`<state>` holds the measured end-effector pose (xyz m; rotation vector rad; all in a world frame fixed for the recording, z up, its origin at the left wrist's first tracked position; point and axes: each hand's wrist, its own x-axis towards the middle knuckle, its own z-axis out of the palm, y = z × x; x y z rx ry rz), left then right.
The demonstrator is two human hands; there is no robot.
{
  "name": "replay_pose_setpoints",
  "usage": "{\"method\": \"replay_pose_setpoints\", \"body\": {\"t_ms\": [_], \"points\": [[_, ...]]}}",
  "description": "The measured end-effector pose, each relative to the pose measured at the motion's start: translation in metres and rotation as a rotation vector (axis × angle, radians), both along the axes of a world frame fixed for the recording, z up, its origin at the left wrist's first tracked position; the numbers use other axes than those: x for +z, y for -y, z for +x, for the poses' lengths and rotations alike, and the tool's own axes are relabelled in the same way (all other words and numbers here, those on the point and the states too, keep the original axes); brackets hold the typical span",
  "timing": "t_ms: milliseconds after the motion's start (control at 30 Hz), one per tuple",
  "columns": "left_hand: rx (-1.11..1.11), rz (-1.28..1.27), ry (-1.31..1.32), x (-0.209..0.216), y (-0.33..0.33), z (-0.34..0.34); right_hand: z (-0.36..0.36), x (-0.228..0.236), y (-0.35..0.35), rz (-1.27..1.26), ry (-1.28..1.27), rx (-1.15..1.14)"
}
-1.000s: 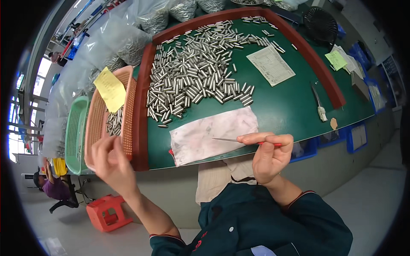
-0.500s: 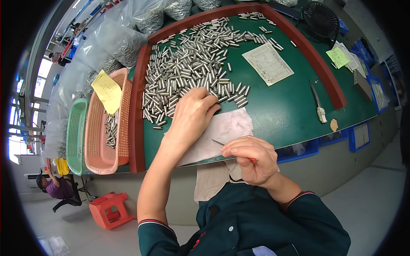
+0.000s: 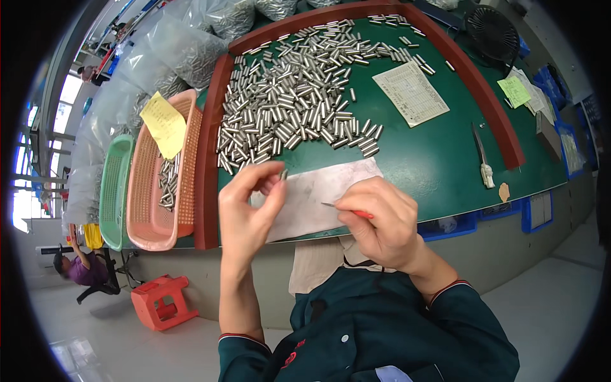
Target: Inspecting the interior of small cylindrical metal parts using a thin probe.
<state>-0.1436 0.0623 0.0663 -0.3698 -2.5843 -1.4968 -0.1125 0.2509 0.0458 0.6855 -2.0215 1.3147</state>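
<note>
My left hand (image 3: 245, 204) is closed in a pinch, with a small metal cylinder (image 3: 284, 173) between thumb and fingertip. In my right hand (image 3: 385, 216) is a slim, pointed tool with a red handle (image 3: 363, 214), its metal tip aimed toward the left hand. Both hands are above a pale, stained cloth (image 3: 305, 198) at the table's near edge. Beyond the cloth, a spread of loose metal cylinders (image 3: 286, 108) covers the left half of the green tabletop (image 3: 420, 159). The tool tip and the held cylinder are apart.
A dark red rail (image 3: 207, 172) borders the work area. Left of it stand a pink basket (image 3: 153, 235) with cylinders and a yellow note, and a green basket (image 3: 111, 210). A printed sheet (image 3: 414, 95), scissors (image 3: 480, 156) and a black fan (image 3: 490, 32) are to the right.
My left hand has drawn back from the pile toward me, now showing a cylinder in its fingertips. My right hand has turned slightly, and more of the red handle shows.
</note>
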Motion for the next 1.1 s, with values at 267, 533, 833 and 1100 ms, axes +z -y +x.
{"method": "replay_pose_setpoints", "body": {"t_ms": [267,533,833,1100], "points": [[0.333,1.074,0.388,-0.034,0.077,0.12,0.034,-0.002,0.028,-0.325,-0.003,0.44],[0.578,1.232,0.455,-0.077,0.085,0.176,0.047,-0.044,0.11,-0.183,-0.031,0.708],[0.579,1.296,0.449,-0.091,0.089,0.181,0.056,-0.044,0.124,-0.091,0.025,0.709],[0.6,1.24,0.407,-0.089,0.088,0.18,0.057,-0.049,0.128,-0.062,0.015,0.682]]}}
